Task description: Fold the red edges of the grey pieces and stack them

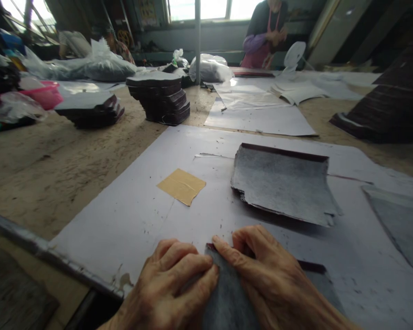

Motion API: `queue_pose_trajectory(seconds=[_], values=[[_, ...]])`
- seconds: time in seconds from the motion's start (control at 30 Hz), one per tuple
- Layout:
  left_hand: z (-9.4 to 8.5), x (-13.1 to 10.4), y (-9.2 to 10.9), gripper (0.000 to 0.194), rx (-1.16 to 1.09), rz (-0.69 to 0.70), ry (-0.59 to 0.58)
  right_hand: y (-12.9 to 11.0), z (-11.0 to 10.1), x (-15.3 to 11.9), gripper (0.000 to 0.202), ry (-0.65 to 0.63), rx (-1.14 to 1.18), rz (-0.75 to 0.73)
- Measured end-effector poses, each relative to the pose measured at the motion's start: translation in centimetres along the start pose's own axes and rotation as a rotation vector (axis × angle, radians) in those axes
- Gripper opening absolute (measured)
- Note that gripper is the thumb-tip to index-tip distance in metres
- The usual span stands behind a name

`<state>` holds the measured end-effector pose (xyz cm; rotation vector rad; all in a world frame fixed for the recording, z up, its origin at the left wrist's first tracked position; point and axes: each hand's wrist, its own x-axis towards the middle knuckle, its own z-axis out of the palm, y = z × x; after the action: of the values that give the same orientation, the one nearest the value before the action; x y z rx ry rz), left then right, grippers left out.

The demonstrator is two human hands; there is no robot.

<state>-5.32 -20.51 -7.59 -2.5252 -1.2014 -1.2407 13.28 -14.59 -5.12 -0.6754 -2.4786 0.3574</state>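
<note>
From the head view, we're right over the work: a grey piece sits between the two hands at the near side of the white sheet, itself spread across the bench. How far along? Midway on this one, I'd judge: just a sliver of dark red edging shows at its far end, right by the fingertips. Beyond it, a curled stack of grey pieces wears a full dark band along its far edge, so those look further on. Another lined piece peeks out past the right hand, and the dark stacks farther back suggest plenty of material, though how much is left I can't tell.

Now the grip! The left hand is closed in, fingers bent, thumb and fingertips down on the piece's left side. The right hand's grip is tight too, thumb laid along the far end, other fingers curled; what's underneath is hidden. A tan patch lies near, untouched.
</note>
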Motion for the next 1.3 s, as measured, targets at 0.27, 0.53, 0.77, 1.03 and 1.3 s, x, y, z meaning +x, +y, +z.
queue_pose_trajectory(seconds=[0.27, 0.53, 0.77, 1.03, 1.3], values=[[0.2, -0.2, 0.1, 0.028, 0.001, -0.013, -0.003, -0.2, 0.0, 0.1, 0.039, -0.008, -0.021, -0.019], [-0.2, 0.1, 0.5, 0.031, 0.015, -0.036, -0.018, -0.1, 0.4, 0.0, 0.044, -0.016, -0.009, 0.008], [-0.3, 0.3, 0.8, 0.033, 0.035, -0.054, -0.018, 0.1, -0.1, -0.5, 0.04, 0.033, 0.107, 0.033], [-0.4, -0.1, 0.9, 0.036, 0.043, -0.098, -0.072, 0.0, 0.6, -0.4, 0.041, -0.054, -0.065, -0.038], [-1.4, -0.6, 0.7, 0.028, 0.055, -0.148, -0.194, 0.1, -0.4, -0.5, 0.013, 0.116, -0.053, 0.197]])
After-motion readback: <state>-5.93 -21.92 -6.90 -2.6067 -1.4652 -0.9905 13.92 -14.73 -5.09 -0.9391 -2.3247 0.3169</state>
